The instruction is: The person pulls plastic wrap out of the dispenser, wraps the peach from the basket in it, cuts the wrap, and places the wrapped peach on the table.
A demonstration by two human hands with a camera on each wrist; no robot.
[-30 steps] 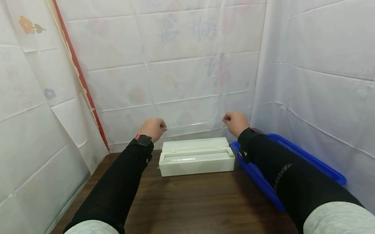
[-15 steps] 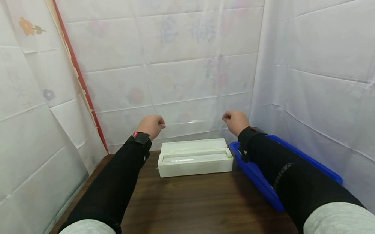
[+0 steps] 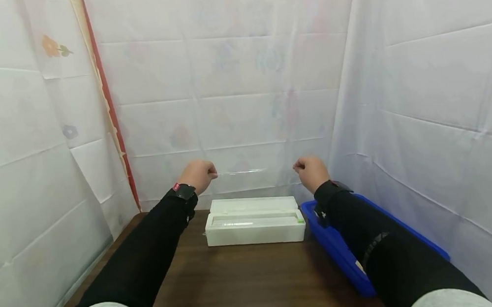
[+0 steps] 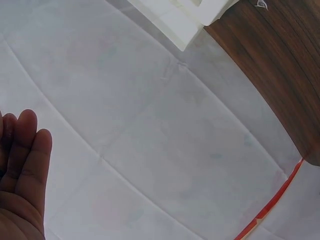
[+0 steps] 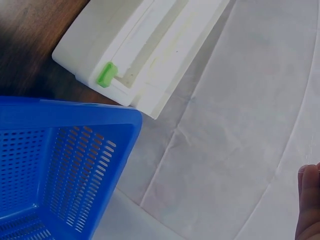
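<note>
At frame centre, I'm pinching a clear film sheet (image 3: 252, 171) taut between left hand (image 3: 197, 174) and right hand (image 3: 311, 170), above the white dispenser box (image 3: 254, 220).

Bright, even light; wide-angle edge warp.

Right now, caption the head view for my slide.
Both hands pinch a clear film sheet taut above the white dispenser box.
</note>
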